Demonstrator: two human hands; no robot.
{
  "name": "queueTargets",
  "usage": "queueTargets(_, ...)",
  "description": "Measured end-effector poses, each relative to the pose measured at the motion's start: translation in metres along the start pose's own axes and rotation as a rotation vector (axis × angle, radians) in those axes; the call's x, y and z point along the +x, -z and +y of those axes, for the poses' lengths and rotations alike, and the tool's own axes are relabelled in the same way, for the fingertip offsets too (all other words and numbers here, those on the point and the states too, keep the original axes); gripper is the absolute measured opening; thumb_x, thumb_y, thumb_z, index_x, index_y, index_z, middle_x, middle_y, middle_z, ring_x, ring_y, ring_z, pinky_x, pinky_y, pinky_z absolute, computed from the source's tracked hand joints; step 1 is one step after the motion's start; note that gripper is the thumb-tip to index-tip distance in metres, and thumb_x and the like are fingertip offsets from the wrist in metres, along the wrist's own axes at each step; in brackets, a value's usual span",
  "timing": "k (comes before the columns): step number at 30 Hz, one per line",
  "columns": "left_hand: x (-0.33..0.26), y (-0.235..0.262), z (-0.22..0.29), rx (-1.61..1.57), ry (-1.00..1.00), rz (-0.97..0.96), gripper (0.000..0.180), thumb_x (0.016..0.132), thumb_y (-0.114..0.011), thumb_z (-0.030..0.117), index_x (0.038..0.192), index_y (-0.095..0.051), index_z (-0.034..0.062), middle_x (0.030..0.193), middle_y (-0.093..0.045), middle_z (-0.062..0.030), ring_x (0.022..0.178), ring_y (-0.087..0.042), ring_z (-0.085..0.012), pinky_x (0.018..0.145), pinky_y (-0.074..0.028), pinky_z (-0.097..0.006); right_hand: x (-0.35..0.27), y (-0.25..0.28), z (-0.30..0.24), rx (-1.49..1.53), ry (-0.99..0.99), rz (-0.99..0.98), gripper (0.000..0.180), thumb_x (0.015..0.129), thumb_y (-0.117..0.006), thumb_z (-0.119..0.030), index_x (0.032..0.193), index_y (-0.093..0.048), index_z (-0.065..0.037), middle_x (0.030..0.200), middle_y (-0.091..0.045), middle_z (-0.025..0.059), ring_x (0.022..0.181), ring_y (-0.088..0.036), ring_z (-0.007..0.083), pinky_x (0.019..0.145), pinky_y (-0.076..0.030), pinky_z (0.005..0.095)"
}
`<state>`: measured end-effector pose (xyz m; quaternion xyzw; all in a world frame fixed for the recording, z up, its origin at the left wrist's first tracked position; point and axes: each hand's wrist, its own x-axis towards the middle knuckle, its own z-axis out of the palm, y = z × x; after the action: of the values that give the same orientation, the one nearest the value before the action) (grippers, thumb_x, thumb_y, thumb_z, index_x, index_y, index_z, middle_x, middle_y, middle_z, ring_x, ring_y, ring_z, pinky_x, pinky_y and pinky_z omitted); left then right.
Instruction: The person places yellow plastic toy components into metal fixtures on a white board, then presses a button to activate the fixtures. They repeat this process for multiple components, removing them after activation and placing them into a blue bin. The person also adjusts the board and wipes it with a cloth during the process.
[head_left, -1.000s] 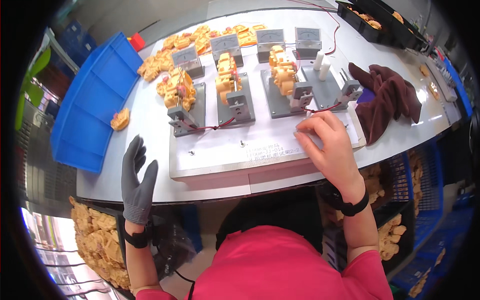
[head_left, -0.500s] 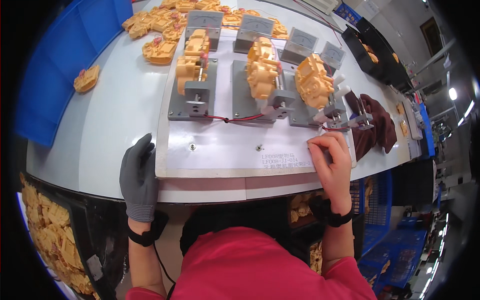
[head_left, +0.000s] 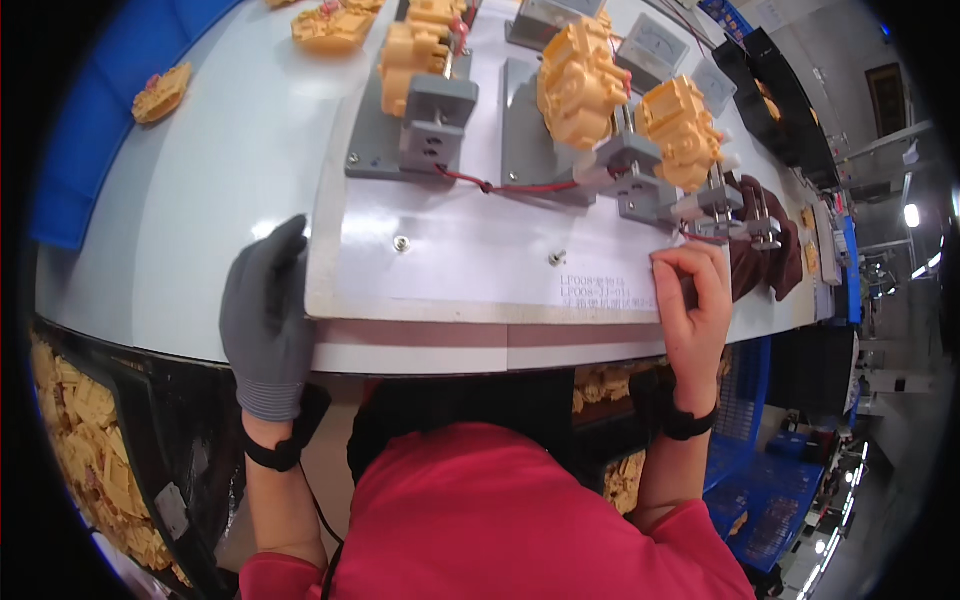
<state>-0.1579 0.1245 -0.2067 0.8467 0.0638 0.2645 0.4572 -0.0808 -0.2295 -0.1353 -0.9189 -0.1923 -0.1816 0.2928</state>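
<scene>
My left hand [head_left: 268, 310], in a grey glove, rests on the table beside the left edge of a white board [head_left: 480, 285]. Its fingers are stretched out and hold nothing. At the board's right front, my bare right hand [head_left: 695, 310] has thumb and forefinger pinched together; what is between them is hidden. Two small metal toggle switches [head_left: 401, 243] [head_left: 557, 258] stand in a row to its left. Behind them, three grey fixtures [head_left: 437, 115] carry yellow-orange plastic gearboxes [head_left: 583, 88], with red and black wires [head_left: 515, 188] running between the fixtures.
Grey analogue meters [head_left: 652, 50] stand behind the fixtures. A blue bin [head_left: 75, 160] and a loose gearbox [head_left: 162, 93] are on the left. A brown cloth [head_left: 785, 245] lies right of the board. Below the table's left edge, a black crate [head_left: 165, 430] holds many yellow parts.
My view has shifted, so the fixtures and meters sit higher and further right in the picture. Both hands keep about the same places on the table and board.
</scene>
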Motion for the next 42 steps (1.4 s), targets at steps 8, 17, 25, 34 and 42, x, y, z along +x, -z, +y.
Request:
queueTargets(8, -0.0019, 0.0031, 0.0033, 0.031, 0.034, -0.060, 0.039, 0.088, -0.057, 0.005, 0.127, -0.062, 0.0038, 0.119, -0.065, -0.0143, 0.112, -0.062, -0.0280, 0.099, -0.047, -0.037, -0.0004, 0.0041, 0.0042, 0.034, 0.035, -0.047, 0.012, 0.093, -0.062, -0.002, 0.101, -0.070, -0.002, 0.096, -0.061, 0.0092, 0.089, -0.059, 0.0206, 0.080, -0.047, 0.0291)
queueTargets(17, -0.0022, 0.0044, 0.0038, 0.082, 0.025, -0.074, 0.042, 0.087, -0.056, 0.009, 0.129, -0.061, 0.0030, 0.121, -0.064, -0.0150, 0.114, -0.061, -0.0291, 0.101, -0.046, -0.038, -0.0011, 0.0033, 0.0060, 0.051, 0.047, -0.037, 0.012, 0.093, -0.062, -0.003, 0.103, -0.070, -0.002, 0.096, -0.061, 0.0090, 0.089, -0.059, 0.0205, 0.079, -0.047, 0.0291)
queueTargets(25, -0.0029, 0.0055, 0.0016, 0.108, 0.005, -0.081, 0.043, 0.088, -0.057, 0.013, 0.130, -0.061, 0.0031, 0.123, -0.064, -0.0152, 0.115, -0.061, -0.0291, 0.102, -0.046, -0.038, -0.0020, 0.0025, 0.0062, 0.021, 0.065, -0.032, 0.012, 0.093, -0.063, -0.003, 0.103, -0.070, -0.003, 0.097, -0.060, 0.0084, 0.089, -0.059, 0.0202, 0.079, -0.048, 0.0290)
queueTargets(34, -0.0037, 0.0056, -0.0027, 0.131, -0.015, -0.076, 0.043, 0.089, -0.058, 0.016, 0.130, -0.061, 0.0039, 0.124, -0.064, -0.0155, 0.116, -0.060, -0.0296, 0.102, -0.045, -0.039, -0.0024, 0.0015, 0.0054, 0.008, 0.054, -0.017, 0.012, 0.091, -0.066, -0.003, 0.102, -0.071, -0.003, 0.097, -0.060, 0.0083, 0.090, -0.059, 0.0204, 0.078, -0.048, 0.0288)
queueTargets(42, -0.0030, 0.0057, 0.0022, 0.149, -0.013, -0.075, 0.042, 0.089, -0.059, 0.018, 0.129, -0.062, 0.0037, 0.122, -0.065, -0.0155, 0.116, -0.060, -0.0297, 0.102, -0.045, -0.039, -0.0024, -0.0001, 0.0057, 0.018, 0.050, -0.010, 0.012, 0.090, -0.067, -0.003, 0.101, -0.071, -0.003, 0.097, -0.061, 0.0083, 0.090, -0.060, 0.0209, 0.079, -0.048, 0.0295)
